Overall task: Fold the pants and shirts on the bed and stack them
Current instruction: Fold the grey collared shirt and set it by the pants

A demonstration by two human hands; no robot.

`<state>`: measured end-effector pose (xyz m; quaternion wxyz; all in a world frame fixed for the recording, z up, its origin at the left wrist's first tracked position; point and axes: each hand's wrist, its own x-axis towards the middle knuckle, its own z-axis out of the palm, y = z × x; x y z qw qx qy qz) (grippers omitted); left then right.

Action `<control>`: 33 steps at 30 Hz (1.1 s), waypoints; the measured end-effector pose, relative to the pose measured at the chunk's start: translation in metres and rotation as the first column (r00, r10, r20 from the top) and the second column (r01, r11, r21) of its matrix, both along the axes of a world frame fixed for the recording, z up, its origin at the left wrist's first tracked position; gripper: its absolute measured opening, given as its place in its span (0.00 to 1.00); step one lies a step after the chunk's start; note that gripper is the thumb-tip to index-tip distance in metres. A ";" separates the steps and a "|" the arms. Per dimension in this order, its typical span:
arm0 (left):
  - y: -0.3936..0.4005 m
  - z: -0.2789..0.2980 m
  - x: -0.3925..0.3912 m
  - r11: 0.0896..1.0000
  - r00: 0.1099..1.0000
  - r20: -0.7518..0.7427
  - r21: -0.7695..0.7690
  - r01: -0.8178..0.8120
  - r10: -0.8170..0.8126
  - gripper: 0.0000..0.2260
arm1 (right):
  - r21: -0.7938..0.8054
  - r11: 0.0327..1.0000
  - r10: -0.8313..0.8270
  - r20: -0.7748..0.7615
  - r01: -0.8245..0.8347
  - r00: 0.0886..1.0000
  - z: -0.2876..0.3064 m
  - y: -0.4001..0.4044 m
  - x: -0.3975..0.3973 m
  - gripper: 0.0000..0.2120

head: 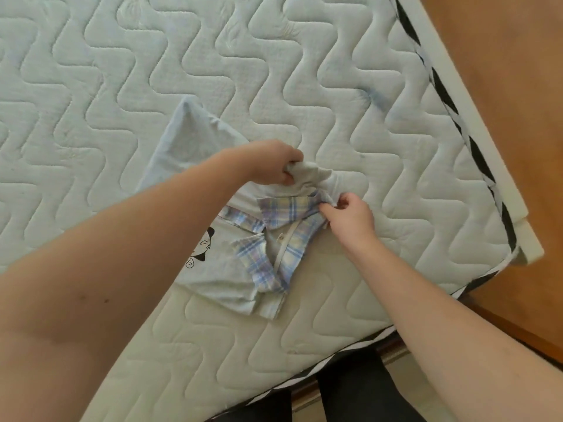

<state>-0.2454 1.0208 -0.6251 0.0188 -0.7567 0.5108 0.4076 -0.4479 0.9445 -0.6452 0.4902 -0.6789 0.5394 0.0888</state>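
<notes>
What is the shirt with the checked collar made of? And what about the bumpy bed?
The shirt looks like soft, thin, matte woven cloth, perhaps cotton: it creases and bunches where the left hand and right hand grip it. The mattress looks like padded, quilted fabric, puffy between wavy stitched lines. The floor looks like smooth wood or laminate.

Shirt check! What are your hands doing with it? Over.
Left hand grips bunched shirt cloth. Right hand pinches plaid collar edge. Shirt flat on mattress, unfolded. Nothing blocking.
</notes>
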 end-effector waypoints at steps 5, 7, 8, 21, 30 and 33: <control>-0.004 0.005 0.006 0.995 0.995 -0.069 -0.064 -0.077 0.073 0.09 | 0.185 0.975 -0.137 0.062 0.124 0.989 -0.002 0.000 0.003 0.19; -0.002 0.005 0.009 0.985 0.990 -0.083 -0.121 -0.122 0.112 0.08 | 0.165 0.984 -0.082 0.095 0.066 0.992 -0.001 0.000 0.005 0.13; -0.001 0.006 0.011 0.979 0.988 -0.074 -0.145 -0.143 0.133 0.07 | 0.141 0.989 -0.060 0.106 0.044 0.993 0.001 -0.002 0.009 0.10; -0.023 -0.011 0.023 0.960 0.960 0.096 -0.123 -0.252 0.265 0.10 | 0.060 0.990 -0.114 -0.153 0.125 0.982 0.024 0.013 -0.026 0.16; -0.019 -0.016 0.011 0.985 0.967 0.197 -0.077 -0.152 0.165 0.11 | 0.559 0.579 -0.484 -0.351 0.594 0.802 0.010 0.170 -0.064 0.18; -0.009 -0.018 0.004 0.988 0.959 0.240 -0.071 -0.139 0.153 0.11 | 0.573 0.325 -0.750 -0.329 0.753 0.574 0.010 0.183 -0.049 0.13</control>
